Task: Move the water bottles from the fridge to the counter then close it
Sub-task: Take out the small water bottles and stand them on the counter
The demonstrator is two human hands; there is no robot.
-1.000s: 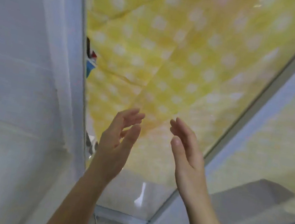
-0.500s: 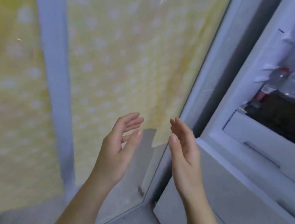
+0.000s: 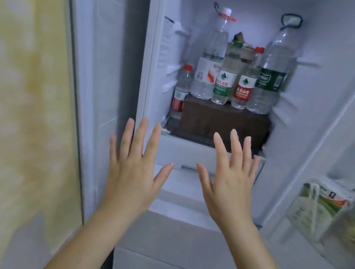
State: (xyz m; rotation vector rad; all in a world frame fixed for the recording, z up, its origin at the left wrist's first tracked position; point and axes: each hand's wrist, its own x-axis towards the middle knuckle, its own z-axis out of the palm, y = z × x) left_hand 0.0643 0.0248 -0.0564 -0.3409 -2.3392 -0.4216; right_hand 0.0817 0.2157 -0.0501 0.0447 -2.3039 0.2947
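An open fridge [image 3: 328,42], yellow curtain [image 3: 16,84] beside the left hand [image 3: 134,174]. Both hands, left and right [image 3: 229,185], spread wide, empty. Bottles [image 3: 224,81] stand on a brown box [image 3: 223,121] beyond the fingertips.

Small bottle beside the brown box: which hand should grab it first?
Probably the left hand. The small bottle stands left of the brown box, nearer that hand; the right hand would have to cross over. Both are open, empty.

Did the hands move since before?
Yes. They were left of the fridge, before the yellow curtain; now the left hand and right hand spread in front of the fridge, below the water bottles.
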